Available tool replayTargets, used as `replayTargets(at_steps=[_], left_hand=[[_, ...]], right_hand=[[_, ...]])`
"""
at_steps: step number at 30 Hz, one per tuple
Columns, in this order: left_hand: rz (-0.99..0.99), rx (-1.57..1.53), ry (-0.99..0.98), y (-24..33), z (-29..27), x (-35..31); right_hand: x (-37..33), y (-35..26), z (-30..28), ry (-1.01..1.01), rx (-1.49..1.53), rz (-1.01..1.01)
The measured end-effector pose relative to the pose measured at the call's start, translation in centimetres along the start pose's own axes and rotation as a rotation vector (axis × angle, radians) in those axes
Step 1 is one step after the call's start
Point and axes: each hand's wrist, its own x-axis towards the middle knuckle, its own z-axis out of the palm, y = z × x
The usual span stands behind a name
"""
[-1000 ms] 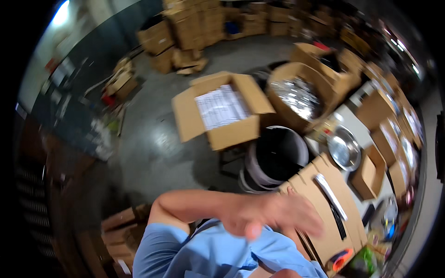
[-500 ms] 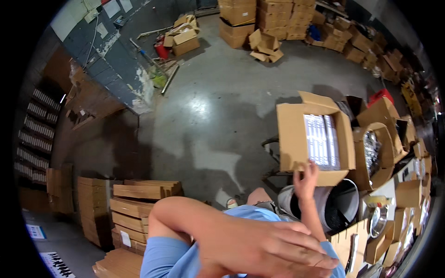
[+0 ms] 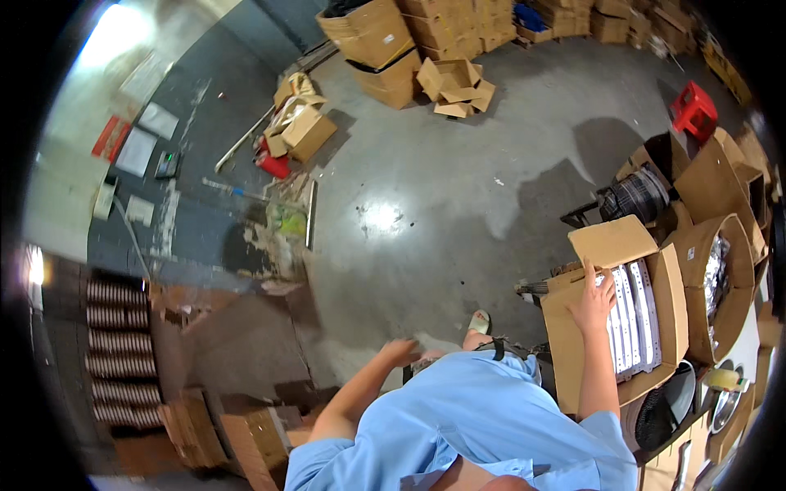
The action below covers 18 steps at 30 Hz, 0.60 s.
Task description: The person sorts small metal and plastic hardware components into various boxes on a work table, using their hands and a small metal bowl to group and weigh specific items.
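An open cardboard carton [image 3: 566, 348] stands at my right side, its far flap [image 3: 612, 238] folded outward. Inside it, flat white packs with dark marks [image 3: 634, 319] stand in rows. My right hand [image 3: 594, 307] reaches over the carton's left side. Its fingers are spread, and the tips are at the ends of the packs near the left rim; I cannot tell how firmly they touch. Down by my left hip is my left hand [image 3: 399, 352], away from any object, its fingers smeared by motion.
Flattened cardboard stacks [image 3: 260, 442] lie at my lower left. Right of the carton is another box [image 3: 696, 270] with silvery wrapped contents. A black reel-like thing [image 3: 634, 196] and a red stool [image 3: 694, 110] stand beyond. An opened box [image 3: 455, 86] lies on the floor [image 3: 426, 172] ahead.
My left arm, raised across my front close to the camera before, has dropped to my left side. My right hand has shifted from the carton's near edge to its left side. The view has turned.
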Motion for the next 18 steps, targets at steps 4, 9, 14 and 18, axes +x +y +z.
replayTargets(at_steps=[4, 9, 14, 18], left_hand=[[-0.424, -0.455, -0.035, -18.0, 9.8, 0.2], [-0.631, -0.862, 0.142, -21.2, 2.6, 1.4], [-0.283, -0.743, 0.178, -19.1, -14.2, 19.1], [-0.166, -1.081, 0.168, -11.2, -37.8, 33.4]], right_hand=[[5.2, -4.9, -2.8, 0.063, -0.102, 0.038], [12.0, -10.3, -2.3, 0.044, 0.085, -0.063], [20.0, -13.9, 4.4, -0.330, 0.116, -0.226], [26.6, -18.3, 5.3, -0.349, 0.194, -0.207]])
